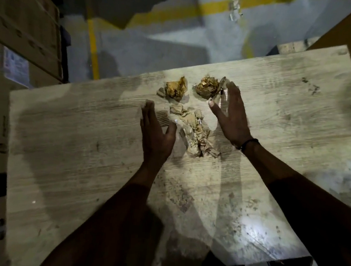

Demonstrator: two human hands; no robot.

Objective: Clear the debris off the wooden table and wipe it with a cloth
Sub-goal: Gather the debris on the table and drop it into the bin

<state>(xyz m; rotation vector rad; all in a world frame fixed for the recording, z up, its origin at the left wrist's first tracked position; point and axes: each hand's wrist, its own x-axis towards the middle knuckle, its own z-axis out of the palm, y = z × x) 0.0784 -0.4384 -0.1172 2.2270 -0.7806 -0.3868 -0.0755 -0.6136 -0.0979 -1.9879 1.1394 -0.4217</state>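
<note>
Both forearms come in from bottom of frame, nearest us, reaching fwd over the wooden table (67, 166). We note a dark band (250, 143) on the right wrist.

Left hand (156, 133): fingers straight and together, thumb spread, set on edge w/ palm facing right twd the debris. Holds nothing. Thumb tip is just beside or touching the left side of the scrap pile; blur, so we can't tell which.

Right hand (231, 118): fingers extended and slightly fanned, thumb out to the left, palm facing left. Nothing gripped. Fingertips are at the right edge of the far-right wad; contact looks likely but motion blur leaves us unsure.

Debris sits mid-table, between the 2 hands:
- pile of torn cardboard scraps (193, 132), tan, flat bits heaped, nearest the hands
- crumpled brown paper wad (175, 89), far left, w/ small scraps around it
- second crumpled wad (207, 87), far right, just beside the first but apart

Tabletop is pale woodgrain, dusty, w/ fine crumbs and smudges esp. on the near-right part.

Surroundings: stacked cardboard boxes (25, 26) at left, grey floor w/ yellow line (93, 48) beyond the far edge. No cloth seen by us.
</note>
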